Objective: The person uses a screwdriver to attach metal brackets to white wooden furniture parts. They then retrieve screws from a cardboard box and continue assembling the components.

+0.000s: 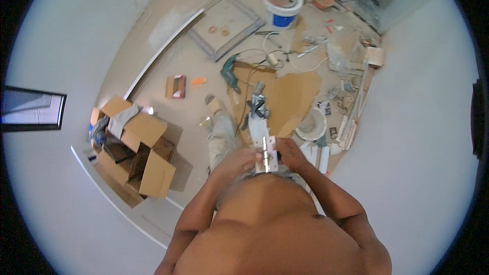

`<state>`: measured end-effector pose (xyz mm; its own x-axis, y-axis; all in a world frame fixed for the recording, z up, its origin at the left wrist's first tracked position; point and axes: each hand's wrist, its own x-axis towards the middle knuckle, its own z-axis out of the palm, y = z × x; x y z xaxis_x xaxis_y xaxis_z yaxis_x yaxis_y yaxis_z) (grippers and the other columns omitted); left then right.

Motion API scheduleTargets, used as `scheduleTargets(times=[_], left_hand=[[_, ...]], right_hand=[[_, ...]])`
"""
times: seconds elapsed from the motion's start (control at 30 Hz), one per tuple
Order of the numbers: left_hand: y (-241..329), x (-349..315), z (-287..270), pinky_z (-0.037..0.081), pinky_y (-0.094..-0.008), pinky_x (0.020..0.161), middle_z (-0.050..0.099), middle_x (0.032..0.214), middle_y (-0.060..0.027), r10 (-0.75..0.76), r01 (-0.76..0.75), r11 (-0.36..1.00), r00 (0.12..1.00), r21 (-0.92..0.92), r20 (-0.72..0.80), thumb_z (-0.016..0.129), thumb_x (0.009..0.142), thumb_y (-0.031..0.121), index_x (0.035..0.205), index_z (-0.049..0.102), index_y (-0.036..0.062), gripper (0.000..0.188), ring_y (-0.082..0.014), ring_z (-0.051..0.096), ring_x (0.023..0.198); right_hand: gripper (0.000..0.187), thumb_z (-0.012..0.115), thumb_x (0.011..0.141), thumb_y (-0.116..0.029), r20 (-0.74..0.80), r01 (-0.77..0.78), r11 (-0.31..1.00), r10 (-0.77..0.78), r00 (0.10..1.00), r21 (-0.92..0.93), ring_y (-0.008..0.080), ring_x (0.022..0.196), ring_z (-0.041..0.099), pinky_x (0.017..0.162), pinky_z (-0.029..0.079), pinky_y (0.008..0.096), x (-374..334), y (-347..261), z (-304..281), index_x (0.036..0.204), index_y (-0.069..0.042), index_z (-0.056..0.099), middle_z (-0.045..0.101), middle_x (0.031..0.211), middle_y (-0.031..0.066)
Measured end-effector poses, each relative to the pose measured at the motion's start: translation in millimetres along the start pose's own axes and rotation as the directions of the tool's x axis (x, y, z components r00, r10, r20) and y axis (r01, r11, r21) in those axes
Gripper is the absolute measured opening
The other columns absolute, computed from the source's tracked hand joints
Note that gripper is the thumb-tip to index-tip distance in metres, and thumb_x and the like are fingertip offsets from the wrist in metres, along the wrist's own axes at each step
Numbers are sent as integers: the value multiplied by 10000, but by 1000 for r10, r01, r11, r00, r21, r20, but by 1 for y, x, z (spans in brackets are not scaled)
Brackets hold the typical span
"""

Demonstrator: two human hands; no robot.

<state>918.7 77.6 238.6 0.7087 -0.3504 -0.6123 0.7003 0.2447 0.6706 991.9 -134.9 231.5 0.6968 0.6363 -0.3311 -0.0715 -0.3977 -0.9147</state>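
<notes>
In front of my waist I hold a silvery metal butt hinge [266,155], its two leaves spread either side of a shiny central knuckle. My left hand [248,158] grips the left edge of the hinge, with the thumb on its face. Closed around the right edge is my right hand [291,154], and a small dark patch shows beside its fingers that I cannot make out. The fingertips under the hinge are hidden. Beyond the hands, a green corded power drill [229,74] lies on the floor beside a flattened sheet of cardboard [298,94].
Open cardboard boxes [147,135] stand at left. A small red box [176,87] lies nearby. A metal-edged frame [224,28] and a white bucket [283,12] are at the far side. A whitish tub [311,124] sits at right, near long strips [362,91] by the wall.
</notes>
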Motion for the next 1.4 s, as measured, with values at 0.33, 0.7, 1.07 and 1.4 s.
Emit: scheduleTargets(times=[0.33,0.7,1.07,1.4], left_hand=[[108,80,-157,371,-252,538,607,740,24,-184,185,976,983,111,-23,690,854,398,988,693,40,382,-84,487,615],[192,94,-308,495,-331,793,692,942,-64,-364,381,903,924,200,-116,600,928,276,1039,672,10,297,-147,628,877],[203,113,-357,300,-218,468,585,718,61,-403,407,913,906,11,-127,639,892,354,1040,706,90,310,-40,404,532],[143,73,-280,419,-229,561,671,853,-34,-279,267,960,916,-83,-287,646,881,293,1127,663,7,378,-90,526,575]], right_hand=[[264,519,895,-188,26,-385,873,396,918,300,166,753,586,724,481,343,201,-41,19,980,30,644,655,825,92],[302,507,947,-251,150,-371,922,385,911,-114,256,681,574,666,453,384,368,-101,69,907,23,626,616,762,173],[214,522,965,-120,32,-558,549,694,719,622,183,803,625,748,526,312,316,-68,21,1099,41,568,662,930,121],[251,592,941,-146,128,-451,378,635,762,809,231,862,644,779,547,376,179,37,17,1128,18,562,643,971,108]])
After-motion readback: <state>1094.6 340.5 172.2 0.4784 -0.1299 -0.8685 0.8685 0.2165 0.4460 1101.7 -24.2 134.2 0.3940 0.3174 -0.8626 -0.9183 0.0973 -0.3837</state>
